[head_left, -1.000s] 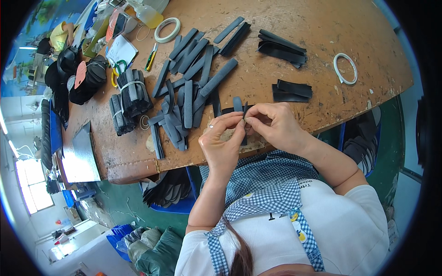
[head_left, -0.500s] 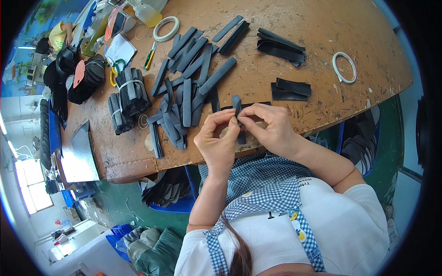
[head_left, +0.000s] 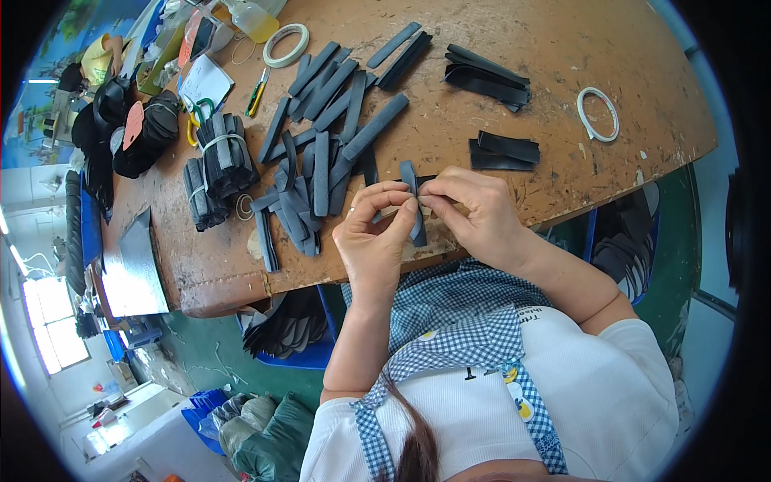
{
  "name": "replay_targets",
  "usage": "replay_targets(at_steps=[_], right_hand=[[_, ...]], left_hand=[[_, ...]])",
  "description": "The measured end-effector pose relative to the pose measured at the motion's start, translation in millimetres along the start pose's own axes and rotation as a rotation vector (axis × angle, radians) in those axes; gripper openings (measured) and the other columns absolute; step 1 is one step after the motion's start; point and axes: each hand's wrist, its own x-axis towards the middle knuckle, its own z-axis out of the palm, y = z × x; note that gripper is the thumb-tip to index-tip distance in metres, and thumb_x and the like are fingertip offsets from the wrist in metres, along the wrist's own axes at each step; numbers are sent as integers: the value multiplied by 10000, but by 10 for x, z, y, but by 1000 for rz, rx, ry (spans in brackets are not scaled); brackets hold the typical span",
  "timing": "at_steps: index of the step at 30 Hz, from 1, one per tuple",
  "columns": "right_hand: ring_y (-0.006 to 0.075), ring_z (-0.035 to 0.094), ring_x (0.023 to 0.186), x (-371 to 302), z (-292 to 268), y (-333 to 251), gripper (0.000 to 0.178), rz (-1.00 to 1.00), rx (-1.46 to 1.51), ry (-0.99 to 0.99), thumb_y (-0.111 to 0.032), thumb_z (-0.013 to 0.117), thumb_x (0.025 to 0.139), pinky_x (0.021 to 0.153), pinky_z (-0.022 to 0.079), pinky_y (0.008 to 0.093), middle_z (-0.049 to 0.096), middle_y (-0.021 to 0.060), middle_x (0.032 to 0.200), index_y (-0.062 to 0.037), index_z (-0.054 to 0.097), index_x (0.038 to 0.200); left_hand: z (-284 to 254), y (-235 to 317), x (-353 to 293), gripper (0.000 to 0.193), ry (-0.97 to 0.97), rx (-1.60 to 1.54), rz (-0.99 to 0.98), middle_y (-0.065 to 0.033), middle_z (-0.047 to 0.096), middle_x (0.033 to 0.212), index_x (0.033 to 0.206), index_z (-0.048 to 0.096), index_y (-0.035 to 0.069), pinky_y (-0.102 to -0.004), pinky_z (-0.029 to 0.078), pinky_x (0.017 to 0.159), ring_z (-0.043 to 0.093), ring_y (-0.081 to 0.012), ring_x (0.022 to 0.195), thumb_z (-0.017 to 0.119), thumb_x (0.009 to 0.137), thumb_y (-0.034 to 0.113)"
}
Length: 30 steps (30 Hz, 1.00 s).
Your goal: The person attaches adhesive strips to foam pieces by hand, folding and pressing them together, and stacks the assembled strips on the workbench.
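Note:
Near the table's front edge, a narrow dark grey strip (head_left: 418, 232) stands on end between my hands. My left hand (head_left: 373, 237) pinches its left edge between thumb and fingertips. From the other side my right hand (head_left: 480, 215) closes thumb and forefinger at the strip's middle. Just beyond my left hand, a loose pile of similar grey strips (head_left: 321, 173) spreads over the table. Part of a black strip (head_left: 426, 179) shows behind my right fingers.
On the brown table (head_left: 578, 48) are black strip stacks (head_left: 506, 151), tape rolls (head_left: 598, 114), a cutter (head_left: 257, 92) and tied strip bundles (head_left: 226, 157). Blue bins (head_left: 313, 341) with dark pieces stand beneath the front edge. At far left, another person (head_left: 100, 60) is seen.
My right fingertips have shifted slightly along the strip's right edge, and the strip has turned a little, showing more of its face. Both hands stay at the same spot over the table edge.

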Motion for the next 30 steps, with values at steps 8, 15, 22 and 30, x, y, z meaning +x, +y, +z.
replay_targets(at_steps=[8,15,22,30], right_hand=[[289,680,711,19,2,72,93,-52,-37,-36,-46,685,899,604,530,360,662,138,841,26,688,957],[289,657,678,89,38,22,41,-120,-77,44,-20,659,897,595,522,368,622,123,816,4,655,930],[298,658,680,137,7,84,46,-73,14,-24,-27,666,899,596,515,376,618,129,800,8,658,928],[306,647,708,118,119,4,39,-96,-49,2,-7,646,902,612,517,384,604,131,835,10,635,936]], left_hand=[[33,-5,13,99,-11,13,13,-75,657,1113,945,725,-26,-247,550,831,635,-111,962,727,854,-67],[50,-22,70,81,18,-12,28,-63,652,1108,933,714,-24,-239,548,848,637,-102,955,721,858,-57],[-24,8,122,106,2,-109,-115,-79,671,1066,915,722,-20,-290,468,940,615,-150,1000,730,824,-73],[-28,-3,111,70,15,-125,-98,-53,642,1098,912,705,-17,-245,506,856,604,-101,986,716,853,-54]])
